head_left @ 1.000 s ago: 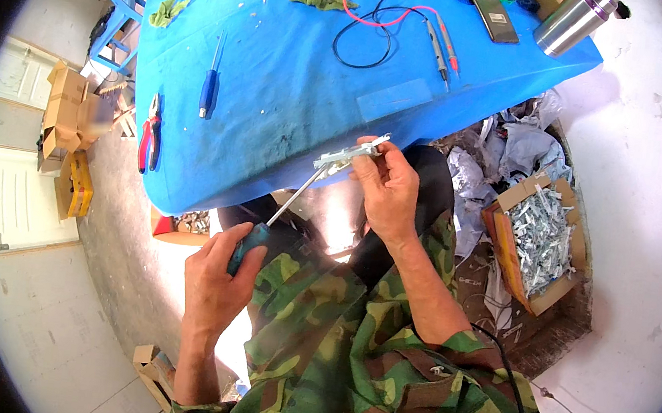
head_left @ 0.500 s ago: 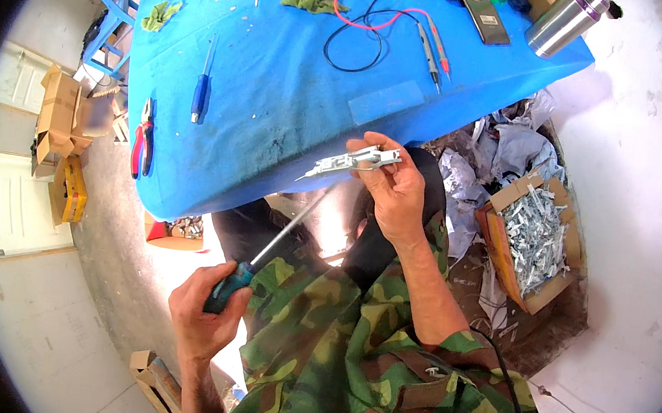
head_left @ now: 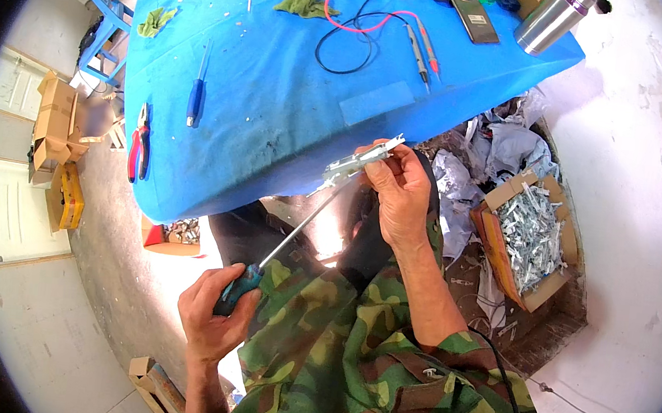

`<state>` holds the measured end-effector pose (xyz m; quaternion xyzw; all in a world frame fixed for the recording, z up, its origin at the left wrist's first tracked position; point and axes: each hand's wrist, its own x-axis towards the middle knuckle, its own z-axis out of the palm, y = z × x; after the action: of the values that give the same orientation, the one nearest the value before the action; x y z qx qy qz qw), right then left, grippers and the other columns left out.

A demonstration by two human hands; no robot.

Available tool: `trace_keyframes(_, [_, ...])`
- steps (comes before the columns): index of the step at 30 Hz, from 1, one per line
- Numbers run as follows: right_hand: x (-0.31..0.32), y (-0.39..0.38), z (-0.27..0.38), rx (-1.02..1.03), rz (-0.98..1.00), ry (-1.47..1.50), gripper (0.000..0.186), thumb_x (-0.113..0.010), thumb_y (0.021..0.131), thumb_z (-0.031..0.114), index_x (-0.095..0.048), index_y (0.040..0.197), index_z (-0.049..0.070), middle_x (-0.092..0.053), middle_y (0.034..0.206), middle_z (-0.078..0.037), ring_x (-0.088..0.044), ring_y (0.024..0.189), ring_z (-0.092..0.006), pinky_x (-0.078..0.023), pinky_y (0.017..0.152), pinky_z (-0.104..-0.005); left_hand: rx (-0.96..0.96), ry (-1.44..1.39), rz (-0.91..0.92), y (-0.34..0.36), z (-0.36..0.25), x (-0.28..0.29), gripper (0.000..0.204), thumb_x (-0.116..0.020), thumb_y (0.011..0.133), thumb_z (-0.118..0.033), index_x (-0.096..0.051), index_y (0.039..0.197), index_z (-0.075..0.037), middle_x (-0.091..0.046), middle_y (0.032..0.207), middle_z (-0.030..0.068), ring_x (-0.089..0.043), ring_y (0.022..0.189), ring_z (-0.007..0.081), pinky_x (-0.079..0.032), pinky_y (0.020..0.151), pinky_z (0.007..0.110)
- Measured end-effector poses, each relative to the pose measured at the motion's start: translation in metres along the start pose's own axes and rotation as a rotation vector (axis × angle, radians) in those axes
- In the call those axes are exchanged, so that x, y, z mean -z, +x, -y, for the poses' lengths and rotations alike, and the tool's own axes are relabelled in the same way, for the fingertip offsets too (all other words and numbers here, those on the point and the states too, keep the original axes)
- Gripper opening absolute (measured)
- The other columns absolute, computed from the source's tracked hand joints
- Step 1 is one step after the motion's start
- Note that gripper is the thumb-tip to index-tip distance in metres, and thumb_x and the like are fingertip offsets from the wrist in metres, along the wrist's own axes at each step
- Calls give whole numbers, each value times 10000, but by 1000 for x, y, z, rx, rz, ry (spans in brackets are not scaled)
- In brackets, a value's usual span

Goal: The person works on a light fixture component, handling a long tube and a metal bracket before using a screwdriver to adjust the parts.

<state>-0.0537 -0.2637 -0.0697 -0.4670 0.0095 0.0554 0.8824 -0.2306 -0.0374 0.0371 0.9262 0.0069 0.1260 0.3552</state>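
As seen from the head: work held up just off the near edge of the blue-covered table [head_left: 261,102], over the lap.
Left hand [head_left: 213,315]: closed around the handle of a teal screwdriver [head_left: 242,284], fingers wrapped, no gap left; below the table's near edge, toward its left half.
Right hand [head_left: 402,196]: fingers narrow, pinching a silvery metal piece [head_left: 351,165] between thumb and fingertips; at the table's near edge.
Metal piece: in front of the table's near edge, tilted, higher end to the right, lower end toward the shaft.
Teal screwdriver: shaft slanting up and right toward the table, tip end at the underside of the metal piece; touching or just beside, cannot tell.
Step in hand: by the look of it, prying or probing at the metal piece with the tip; any loosened part too small to make out.
Next move: judged to call for a firm right pinch, a well-seated tip, and light, controlled pressure from the left, clear of the fingertips.
Table top: pliers [head_left: 140,146] by the left edge, blue screwdriver [head_left: 195,103] nearby, green cloth [head_left: 304,2] toward the far side, steel flask [head_left: 552,22] at the far right.
Cardboard box [head_left: 493,252]: right of the table and lower, heaped with similar pieces.
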Motion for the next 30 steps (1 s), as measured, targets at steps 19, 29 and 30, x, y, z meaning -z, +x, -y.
trace_keyframes(19, [-12, -22, 6, 0, 185, -9, 406, -633, 1036, 106, -554, 1420, -2, -681, 1153, -89, -631, 1004, -122, -545, 889, -295, 160, -120, -43, -16, -10, 3, 333, -809, 856, -164, -708, 1104, 34, -739, 862, 100, -688, 742, 149, -542, 695, 272])
trace_keyframes(29, [-18, -39, 12, -32, 240, 96, 401, -607, 1052, 121, -543, 1432, 8, -663, 1188, -82, -628, 1047, -124, -566, 905, -302, 191, -135, -56, -35, -33, 1, 301, -795, 858, -118, -706, 1108, 25, -727, 853, 102, -680, 726, 147, -535, 670, 272])
trace_keyframes(30, [-18, -41, 14, -34, 238, 97, 402, -607, 1052, 119, -542, 1432, 7, -661, 1195, -81, -630, 1047, -126, -567, 905, -302, 187, -126, -70, -37, -36, -1, 296, -793, 859, -109, -706, 1110, 21, -724, 851, 101, -679, 722, 147, -533, 664, 273])
